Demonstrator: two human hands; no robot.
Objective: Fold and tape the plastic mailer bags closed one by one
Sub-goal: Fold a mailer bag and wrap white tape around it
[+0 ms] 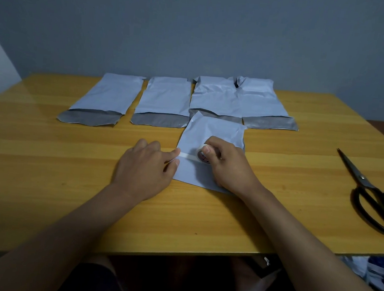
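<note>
The folded mailer bag lay on the table, just in front of the row of four unsealed mailers. A tape strip ran left to right across its left edge. My left hand pinched the strip's free end there; my right hand gripped the tape roll, over the bag. The scissors lay well to the bag's right, nearer my right hand.

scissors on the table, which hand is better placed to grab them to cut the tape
Right. The scissors lie at the table's right edge, on the right hand side; but it holds the tape roll, while the left hand pins the tape end.
</note>
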